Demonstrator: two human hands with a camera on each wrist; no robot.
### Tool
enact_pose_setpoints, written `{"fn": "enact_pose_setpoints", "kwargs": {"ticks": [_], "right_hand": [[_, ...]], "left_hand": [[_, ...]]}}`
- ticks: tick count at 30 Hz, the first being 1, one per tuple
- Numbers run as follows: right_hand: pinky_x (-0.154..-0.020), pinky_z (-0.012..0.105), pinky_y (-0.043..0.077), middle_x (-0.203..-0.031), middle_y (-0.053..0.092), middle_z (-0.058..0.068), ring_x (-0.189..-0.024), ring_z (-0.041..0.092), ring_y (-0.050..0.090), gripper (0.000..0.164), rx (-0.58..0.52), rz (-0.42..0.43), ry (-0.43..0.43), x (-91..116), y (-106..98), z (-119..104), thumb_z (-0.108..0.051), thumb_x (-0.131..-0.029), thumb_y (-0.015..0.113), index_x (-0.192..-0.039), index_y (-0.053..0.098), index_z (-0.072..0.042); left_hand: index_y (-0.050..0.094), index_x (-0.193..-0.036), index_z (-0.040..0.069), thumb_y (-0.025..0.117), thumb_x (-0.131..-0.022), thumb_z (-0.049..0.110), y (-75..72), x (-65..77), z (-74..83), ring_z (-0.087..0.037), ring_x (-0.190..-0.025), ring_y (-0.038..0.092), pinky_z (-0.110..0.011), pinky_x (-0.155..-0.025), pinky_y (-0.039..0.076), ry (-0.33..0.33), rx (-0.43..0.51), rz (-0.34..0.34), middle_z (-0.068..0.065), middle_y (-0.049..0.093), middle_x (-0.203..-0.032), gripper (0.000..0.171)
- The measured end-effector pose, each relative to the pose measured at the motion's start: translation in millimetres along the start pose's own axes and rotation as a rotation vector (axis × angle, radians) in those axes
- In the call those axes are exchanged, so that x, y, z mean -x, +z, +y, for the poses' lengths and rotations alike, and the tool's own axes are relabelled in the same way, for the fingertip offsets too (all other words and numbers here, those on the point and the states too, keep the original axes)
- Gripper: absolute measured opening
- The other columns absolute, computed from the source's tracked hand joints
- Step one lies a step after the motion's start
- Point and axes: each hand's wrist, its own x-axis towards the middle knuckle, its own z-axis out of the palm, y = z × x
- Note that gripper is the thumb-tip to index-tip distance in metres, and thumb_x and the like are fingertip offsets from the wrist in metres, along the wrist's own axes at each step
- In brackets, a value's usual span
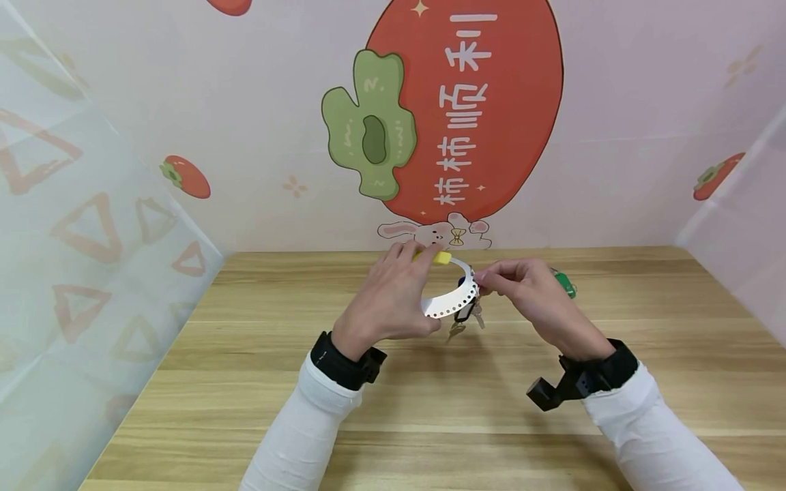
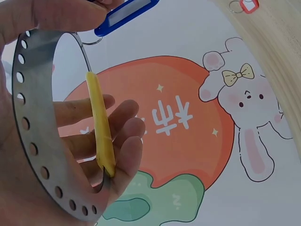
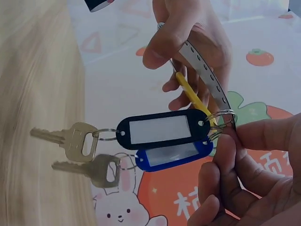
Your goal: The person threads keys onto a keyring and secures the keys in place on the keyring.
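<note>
My left hand [image 1: 389, 293] holds a curved metal key holder [image 1: 453, 300], a band with a row of holes along its edge and a yellow grip [image 2: 99, 122]. The thumb lies over the band, the fingers behind the grip. From a split ring at the band's edge hangs a black key tag [image 3: 164, 129] with a brass key [image 3: 82, 141]. Beside it is a blue key tag [image 3: 176, 155] with a second key [image 3: 106, 172]. My right hand [image 1: 534, 293] pinches at the blue tag's split ring, against the perforated edge; the fingertips partly hide the ring.
A green key tag [image 1: 563, 283] lies on the wooden table [image 1: 430, 409] just beyond the right hand. A red tag [image 2: 249, 4] with a ring shows at the left wrist view's top edge. A printed backdrop [image 1: 270, 136] stands behind the table.
</note>
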Motion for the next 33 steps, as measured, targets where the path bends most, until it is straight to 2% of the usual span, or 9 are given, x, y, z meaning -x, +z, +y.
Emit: {"fn": "enact_pose_setpoints", "kwargs": {"ticks": [11,19,22,27,33], "right_hand": [[-0.09,0.04,0.036,-0.098,0.063,0.011,-0.1,0.027,0.053,0.039,0.002,0.0,0.003,0,-4,2,-0.043,-0.084,0.061,-0.099,0.066,-0.008],[-0.09,0.038,0.037,-0.105,0.062,0.009,-0.101,0.025,0.053,0.04,0.08,0.061,0.005,-5,-22,12,-0.041,-0.087,0.058,-0.107,0.064,-0.007],[-0.09,0.037,0.037,-0.11,0.06,0.009,-0.102,0.021,0.053,0.039,0.131,0.092,0.008,-7,-30,18,-0.04,-0.088,0.057,-0.107,0.063,-0.007],[-0.082,0.038,0.04,-0.113,0.058,0.007,-0.1,0.022,0.053,0.04,0.306,0.118,-0.007,-10,-44,25,-0.042,-0.088,0.056,-0.108,0.063,-0.008],[-0.072,0.036,0.043,-0.102,0.062,0.007,-0.09,0.023,0.055,0.035,0.424,0.154,-0.014,-11,-63,33,-0.04,-0.088,0.056,-0.104,0.064,-0.01]], "left_hand": [[0.043,-0.132,0.013,0.073,-0.056,0.046,1.1,-1.7,-2.8,-0.015,-0.092,0.039,-0.028,-0.071,0.036,-0.005,0.021,0.039,-0.003,0.044,-0.109,0.089],[0.043,-0.13,0.01,0.072,-0.057,0.048,2.6,-2.2,-3.9,-0.017,-0.093,0.04,-0.029,-0.071,0.037,-0.03,0.002,0.045,-0.004,0.044,-0.11,0.087],[0.041,-0.133,0.01,0.072,-0.057,0.048,3.5,-2.5,-4.6,-0.017,-0.096,0.041,-0.029,-0.072,0.037,-0.037,-0.002,0.044,-0.005,0.043,-0.113,0.09],[0.04,-0.133,0.01,0.072,-0.058,0.047,4.7,-2.1,-5.9,-0.017,-0.093,0.04,-0.029,-0.071,0.037,-0.036,0.005,0.048,-0.006,0.042,-0.112,0.089],[0.039,-0.131,0.008,0.072,-0.057,0.042,4.0,-0.5,-8.4,-0.02,-0.097,0.039,-0.031,-0.08,0.037,-0.044,-0.009,0.059,-0.007,0.04,-0.113,0.087]]}}
